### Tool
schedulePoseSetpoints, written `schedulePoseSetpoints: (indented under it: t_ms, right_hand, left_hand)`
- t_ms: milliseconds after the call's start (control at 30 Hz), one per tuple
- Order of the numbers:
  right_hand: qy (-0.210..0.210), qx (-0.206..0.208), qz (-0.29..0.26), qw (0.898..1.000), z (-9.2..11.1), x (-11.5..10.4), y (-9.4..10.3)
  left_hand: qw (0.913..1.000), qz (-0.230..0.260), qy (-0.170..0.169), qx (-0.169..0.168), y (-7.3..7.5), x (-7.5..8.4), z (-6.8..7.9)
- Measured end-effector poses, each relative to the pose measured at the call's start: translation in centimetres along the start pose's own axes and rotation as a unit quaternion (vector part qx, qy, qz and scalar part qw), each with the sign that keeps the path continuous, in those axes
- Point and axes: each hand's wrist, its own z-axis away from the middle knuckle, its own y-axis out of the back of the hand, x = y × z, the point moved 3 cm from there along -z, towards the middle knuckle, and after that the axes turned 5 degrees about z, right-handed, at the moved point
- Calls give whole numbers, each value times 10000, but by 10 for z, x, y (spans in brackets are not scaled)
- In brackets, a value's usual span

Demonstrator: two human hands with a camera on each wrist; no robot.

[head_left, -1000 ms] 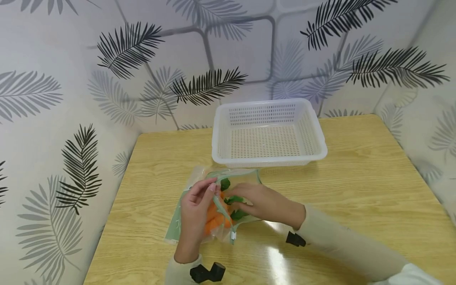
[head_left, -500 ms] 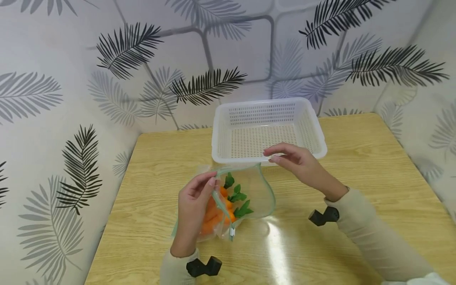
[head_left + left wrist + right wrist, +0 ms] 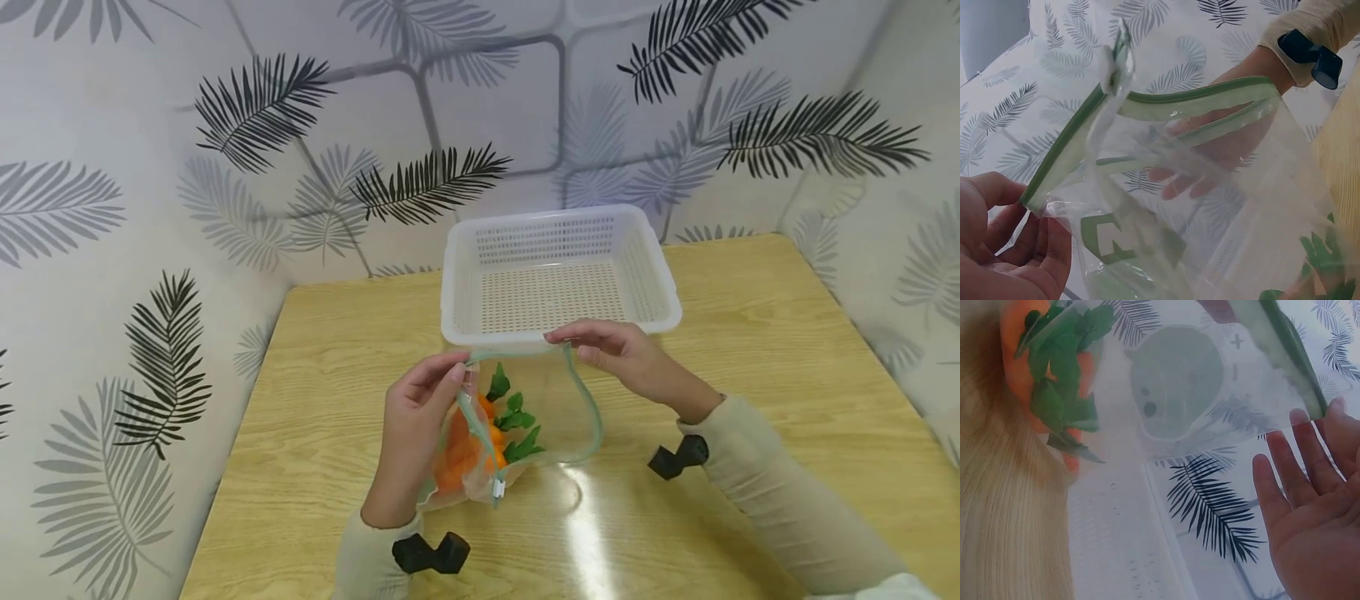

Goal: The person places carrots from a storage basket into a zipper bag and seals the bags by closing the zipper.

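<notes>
A clear zip bag [image 3: 562,408] with a green rim lies over the table, its mouth spread to the right. Inside are several orange carrots [image 3: 459,458] with green leaves [image 3: 522,446], seen through the plastic. My left hand [image 3: 422,421] pinches the rim between thumb and fingers; the left wrist view shows this grip on the green zip strip [image 3: 1054,159]. At the far right corner of the mouth, my right hand [image 3: 637,367] pinches the rim between thumb and forefinger, other fingers extended. A white slider [image 3: 498,488] sits at the rim's near end.
A white plastic basket [image 3: 450,321] with slotted sides stands behind the bag, close to my right hand. The wooden table [image 3: 787,358] meets leaf-patterned cloth [image 3: 300,200] at the back and sides.
My right hand came out from over the carrots, lifted up and right toward the basket, then took hold of the bag's far right corner. The left hand kept its pinch, shifting slightly right.
</notes>
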Motion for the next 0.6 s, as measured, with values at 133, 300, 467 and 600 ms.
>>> schedulePoseSetpoints:
  t_ms: [133, 300, 467, 600]
  right_hand:
    - [129, -47, -64, 9999, 2, 4, -1]
    - [562, 7, -195, 9982, 3, 0, -6]
    - [849, 223, -278, 9957, 4, -15, -10]
    - [1195, 545, -453, 9903, 5, -30, -7]
  left_hand:
    - [9998, 180, 60, -37, -3, 2, 0]
    - [9990, 382, 172, -121, -6, 7, 1]
    - [9978, 586, 195, -251, -8, 11, 2]
    - [9969, 629, 150, -438, -9, 17, 3]
